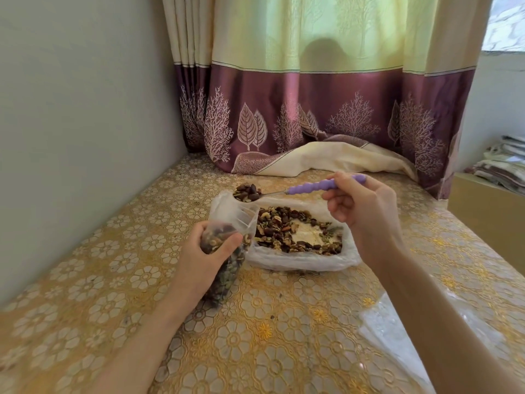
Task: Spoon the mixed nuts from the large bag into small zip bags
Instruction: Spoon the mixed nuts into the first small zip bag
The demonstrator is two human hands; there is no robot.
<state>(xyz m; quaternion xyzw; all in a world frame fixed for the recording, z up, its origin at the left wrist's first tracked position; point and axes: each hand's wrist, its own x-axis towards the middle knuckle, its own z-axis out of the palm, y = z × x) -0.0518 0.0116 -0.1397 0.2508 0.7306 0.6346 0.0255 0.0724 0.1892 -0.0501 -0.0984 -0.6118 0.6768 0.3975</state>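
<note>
My left hand [203, 251] grips a small clear zip bag [227, 245] partly filled with mixed nuts, held upright with its mouth open at the top. My right hand [360, 203] holds a spoon with a purple beaded handle [318, 186]. The spoon's bowl [247, 192] is heaped with nuts and hovers just above the small bag's mouth. Right of the small bag lies the large clear bag [301, 261], spread open on the table, with mixed nuts [287, 226] scattered inside it around a bare pale patch.
The table [270, 336] wears a yellow floral plastic cover. A grey wall runs along the left. A purple and cream curtain [312, 109] drapes onto the table's far end. Some clear plastic [397, 322] lies near my right forearm. Folded cloths [502, 163] sit at far right.
</note>
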